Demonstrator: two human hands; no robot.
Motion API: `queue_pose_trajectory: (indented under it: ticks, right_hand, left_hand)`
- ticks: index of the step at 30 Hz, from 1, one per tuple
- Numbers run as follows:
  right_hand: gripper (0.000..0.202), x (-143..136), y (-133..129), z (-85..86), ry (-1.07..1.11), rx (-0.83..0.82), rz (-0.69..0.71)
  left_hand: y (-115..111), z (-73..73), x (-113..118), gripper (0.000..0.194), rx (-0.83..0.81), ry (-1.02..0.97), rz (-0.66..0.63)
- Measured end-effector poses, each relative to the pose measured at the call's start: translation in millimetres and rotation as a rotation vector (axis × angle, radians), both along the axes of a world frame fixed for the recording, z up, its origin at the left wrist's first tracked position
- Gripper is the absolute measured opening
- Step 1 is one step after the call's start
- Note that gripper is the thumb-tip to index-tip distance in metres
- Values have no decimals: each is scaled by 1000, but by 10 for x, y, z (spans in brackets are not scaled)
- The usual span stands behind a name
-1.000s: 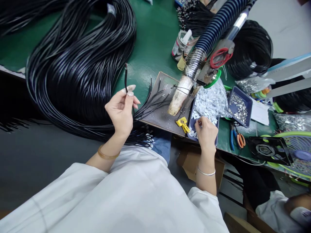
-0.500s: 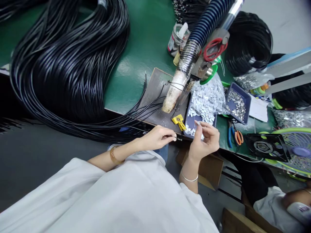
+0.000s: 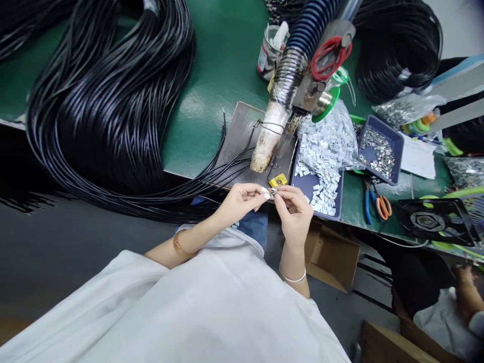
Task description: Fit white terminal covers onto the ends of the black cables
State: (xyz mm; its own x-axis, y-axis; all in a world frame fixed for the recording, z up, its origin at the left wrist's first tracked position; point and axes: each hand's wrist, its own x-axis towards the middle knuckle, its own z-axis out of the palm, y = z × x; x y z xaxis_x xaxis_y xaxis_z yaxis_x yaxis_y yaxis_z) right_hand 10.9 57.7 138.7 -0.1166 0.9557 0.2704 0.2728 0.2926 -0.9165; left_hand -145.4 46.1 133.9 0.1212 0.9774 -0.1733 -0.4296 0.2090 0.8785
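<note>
My left hand [image 3: 244,200] pinches the end of a black cable, whose tip shows pale and dark green beyond my fingertips. Touching it, my right hand [image 3: 296,210] is closed in a pinch on a small white piece [image 3: 274,189], partly hidden by the fingers. Whether the piece sits around the cable tip or beside it, I cannot tell. Just past the fingertips lies a yellow clip [image 3: 278,180] on a grey board [image 3: 236,133]. To the right, a purple tray [image 3: 308,187] holds many similar white pieces, some in a clear bag [image 3: 327,133].
A thick bundle of black cables [image 3: 113,111] covers the left of the green table [image 3: 223,60]. A ribbed hose with a pale nozzle [image 3: 266,143] hangs over the board. Farther right are a tray of metal parts [image 3: 398,169], pliers [image 3: 367,204] and a black fan [image 3: 434,222]. Another person's arm [image 3: 467,292] shows lower right.
My right hand has moved left from over the tray with the white piece, and its fingertips now meet those of my left hand at the cable end. The view has shifted slightly.
</note>
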Motion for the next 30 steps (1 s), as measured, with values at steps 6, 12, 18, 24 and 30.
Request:
queue_pose_trajectory:
  ticks: [6, 12, 18, 24, 30]
  right_hand:
    - [5, 23, 13, 20, 56, -77, 59]
    - [5, 37, 21, 10, 82, -124, 128]
    - [5, 19, -23, 50, 34, -71, 124]
    - [12, -17, -86, 75, -172, 176, 48]
    - [8, -78, -40, 11, -1, 6, -21]
  left_hand:
    - [7, -35, -26, 26, 7, -14, -43]
    - [-1, -47, -137, 38, 10, -13, -248]
    - [4, 8, -202, 44, 9, 34, -333]
    - [5, -7, -207, 37, 5, 4, -306]
    - [11, -61, -232, 27, -48, -58, -217]
